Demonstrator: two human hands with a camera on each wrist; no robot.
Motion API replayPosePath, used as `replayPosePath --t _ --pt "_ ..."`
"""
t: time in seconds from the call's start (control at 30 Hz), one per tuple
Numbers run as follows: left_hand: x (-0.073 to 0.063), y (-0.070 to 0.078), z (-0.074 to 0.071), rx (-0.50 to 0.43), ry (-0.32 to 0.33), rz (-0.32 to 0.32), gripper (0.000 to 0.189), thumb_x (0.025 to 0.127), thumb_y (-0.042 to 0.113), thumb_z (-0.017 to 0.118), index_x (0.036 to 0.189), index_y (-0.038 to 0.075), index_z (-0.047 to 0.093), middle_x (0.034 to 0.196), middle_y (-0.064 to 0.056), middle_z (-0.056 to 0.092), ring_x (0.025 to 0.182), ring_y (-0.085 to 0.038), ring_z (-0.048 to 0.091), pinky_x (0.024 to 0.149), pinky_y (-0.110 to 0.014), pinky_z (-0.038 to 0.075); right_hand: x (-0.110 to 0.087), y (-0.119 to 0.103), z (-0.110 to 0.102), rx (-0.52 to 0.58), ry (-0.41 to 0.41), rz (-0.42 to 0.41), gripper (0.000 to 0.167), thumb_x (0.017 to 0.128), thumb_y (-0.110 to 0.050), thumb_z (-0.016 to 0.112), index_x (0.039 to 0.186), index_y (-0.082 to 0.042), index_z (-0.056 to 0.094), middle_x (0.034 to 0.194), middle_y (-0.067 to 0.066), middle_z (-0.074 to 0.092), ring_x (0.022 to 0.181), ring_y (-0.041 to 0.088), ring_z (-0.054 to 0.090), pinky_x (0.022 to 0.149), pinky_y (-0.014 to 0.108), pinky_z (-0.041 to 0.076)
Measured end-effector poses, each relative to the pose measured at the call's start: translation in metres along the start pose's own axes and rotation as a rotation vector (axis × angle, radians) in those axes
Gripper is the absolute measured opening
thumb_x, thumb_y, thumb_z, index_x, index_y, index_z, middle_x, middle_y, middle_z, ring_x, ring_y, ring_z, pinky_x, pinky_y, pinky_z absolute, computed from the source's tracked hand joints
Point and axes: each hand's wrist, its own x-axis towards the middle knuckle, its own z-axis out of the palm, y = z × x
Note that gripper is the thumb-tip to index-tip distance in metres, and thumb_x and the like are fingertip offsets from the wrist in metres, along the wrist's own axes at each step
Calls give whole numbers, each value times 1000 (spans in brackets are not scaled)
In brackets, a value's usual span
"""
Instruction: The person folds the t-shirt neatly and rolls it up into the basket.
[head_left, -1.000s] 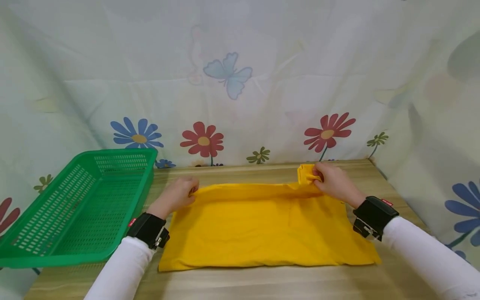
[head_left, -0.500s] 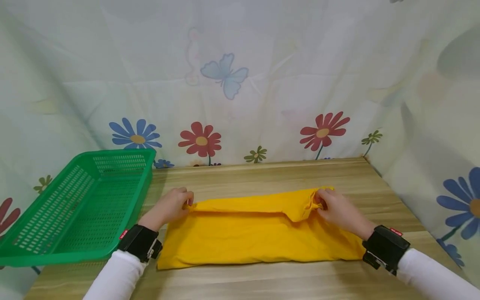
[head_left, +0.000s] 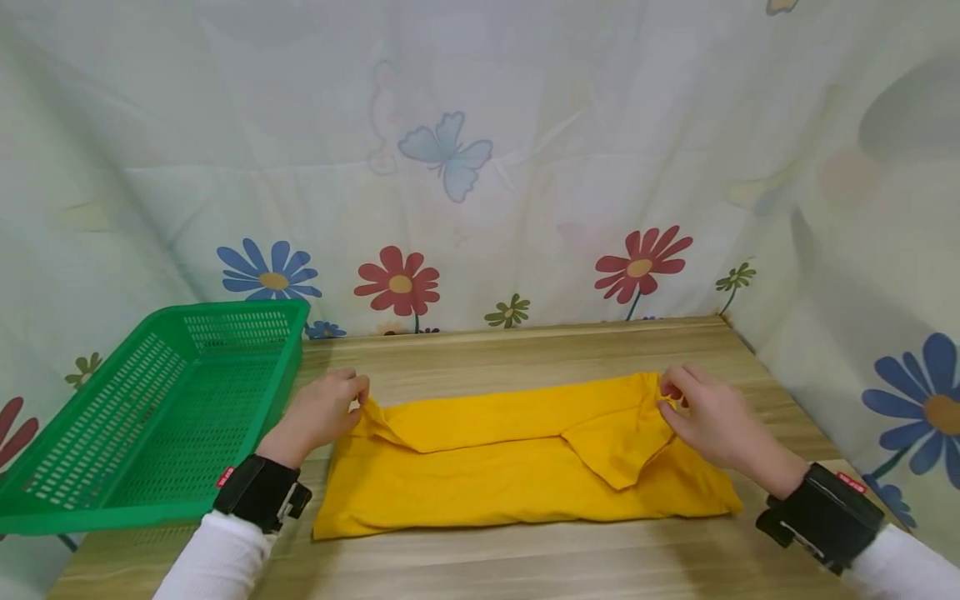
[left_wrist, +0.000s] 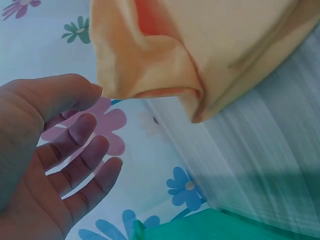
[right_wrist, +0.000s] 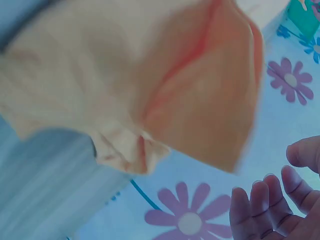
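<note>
A yellow shirt (head_left: 510,483) lies folded in a wide strip on the table, its far part turned over toward the near edge. A sleeve-like flap (head_left: 618,450) hangs over its right end. At the far left corner my left hand (head_left: 322,412) pinches the raised fabric between thumb and index finger, the other fingers loosely spread in the left wrist view. My right hand (head_left: 716,417) is beside the far right corner, thumb and fingers apart; in the right wrist view a gap separates the fingers (right_wrist: 272,205) from the blurred cloth (right_wrist: 200,120).
To the left stands a green plastic basket (head_left: 288,367) with slotted walls. The wood-patterned table (head_left: 525,558) backs onto a white curtain (head_left: 540,192) printed with flowers and a butterfly. Another curtain side closes off the right. Both wrists wear black straps.
The shirt's far edge has come toward the near side and folded down over the rest. My right hand has let go of the cloth and shifted right; my left hand has moved slightly left.
</note>
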Motion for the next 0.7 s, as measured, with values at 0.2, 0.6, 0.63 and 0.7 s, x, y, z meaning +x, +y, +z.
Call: replayPosePath --t 0.2,0.6,0.63,0.7 --pt "11 15 -9 53 27 -19 21 75 10 74 82 13 55 74 0 44 68 -19 44 57 -28 42 16 -1 0 -5 -81 31 23 76 -12 73 94 -7 57 86 7 54 73 18 52 61 29 50" --pt "45 50 5 119 -25 57 19 79 22 73 91 14 60 86 -3 56 76 -20 49 72 -28 48 30 -11 49 39 -245 -54 25 78 -18 73 100 -11 64 92 5 55 76 18 52 70 33 52" --pt "47 51 8 129 -50 59 20 79 24 73 92 14 61 86 -3 56 75 -20 48 71 -28 47 29 -11 52 41 -257 -62 26 78 -18 73 101 -11 64 93 6 55 76 18 51 71 32 51" --pt "49 53 16 148 -101 62 20 79 25 72 92 14 61 85 -4 55 73 -19 47 70 -28 46 28 -11 59 43 -283 -68 28 78 -19 73 103 -11 65 95 6 55 78 19 51 73 34 50"
